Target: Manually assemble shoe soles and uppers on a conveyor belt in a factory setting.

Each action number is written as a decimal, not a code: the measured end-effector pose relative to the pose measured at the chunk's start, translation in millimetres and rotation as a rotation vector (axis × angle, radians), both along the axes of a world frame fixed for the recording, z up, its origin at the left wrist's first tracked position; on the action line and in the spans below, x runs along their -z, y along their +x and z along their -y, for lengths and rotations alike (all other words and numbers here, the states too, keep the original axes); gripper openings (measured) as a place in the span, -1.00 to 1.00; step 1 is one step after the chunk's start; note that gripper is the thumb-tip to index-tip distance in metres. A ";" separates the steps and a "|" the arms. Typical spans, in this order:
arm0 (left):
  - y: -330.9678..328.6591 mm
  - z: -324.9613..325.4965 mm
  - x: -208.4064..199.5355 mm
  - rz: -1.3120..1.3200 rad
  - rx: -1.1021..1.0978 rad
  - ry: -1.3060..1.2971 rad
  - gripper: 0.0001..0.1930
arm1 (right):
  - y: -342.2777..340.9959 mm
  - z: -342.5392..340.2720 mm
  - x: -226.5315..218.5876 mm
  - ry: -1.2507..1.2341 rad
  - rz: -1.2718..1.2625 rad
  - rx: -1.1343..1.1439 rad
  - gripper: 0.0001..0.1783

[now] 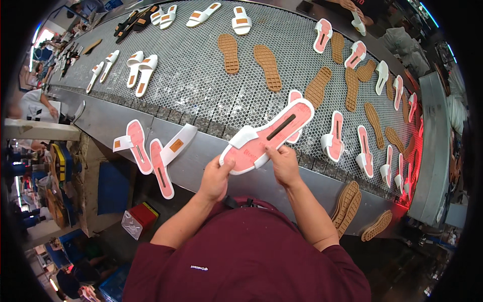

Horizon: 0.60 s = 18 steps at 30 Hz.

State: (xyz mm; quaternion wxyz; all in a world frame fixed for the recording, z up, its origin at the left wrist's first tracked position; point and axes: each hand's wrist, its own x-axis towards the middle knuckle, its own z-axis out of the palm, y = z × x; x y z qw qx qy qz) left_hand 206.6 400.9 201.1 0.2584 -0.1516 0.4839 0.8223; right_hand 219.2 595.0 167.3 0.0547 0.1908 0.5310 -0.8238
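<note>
Between my two hands is a white slide sandal upper point(297, 103), its pink underside facing up with a dark strip along the middle. My left hand point(216, 178) pinches its near left end by the thumb. My right hand point(284, 165) grips its lower right edge beside the strap. Partly hidden behind it, another pink-bottomed upper point(296, 94) lies on the mesh conveyor. Left of my hands, a pair of similar uppers point(162, 168) rests on the metal ledge with straps spread. A tan patterned sole point(317, 86) lies just beyond the held upper.
The mesh conveyor point(191, 60) carries finished white sandals point(146, 75) at left and loose tan soles point(266, 68) with pink-bottomed uppers point(334, 136) at right. More soles point(347, 204) sit on the metal ledge point(206, 151). Another person's hands point(347, 5) hold a sandal across the conveyor. Red light glows at right.
</note>
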 end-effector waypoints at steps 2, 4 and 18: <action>9.1 1.8 8.0 -0.103 -0.100 -0.099 -0.73 | 4.7 13.1 22.0 -0.029 0.047 -0.008 -0.72; -8.0 19.4 22.4 -0.124 -0.213 -0.152 -0.73 | 9.9 22.4 31.6 0.048 0.083 -0.145 -0.59; -141.3 159.7 52.5 -0.119 0.034 -0.365 -0.83 | -340.3 54.5 77.1 1.538 0.017 -0.481 0.00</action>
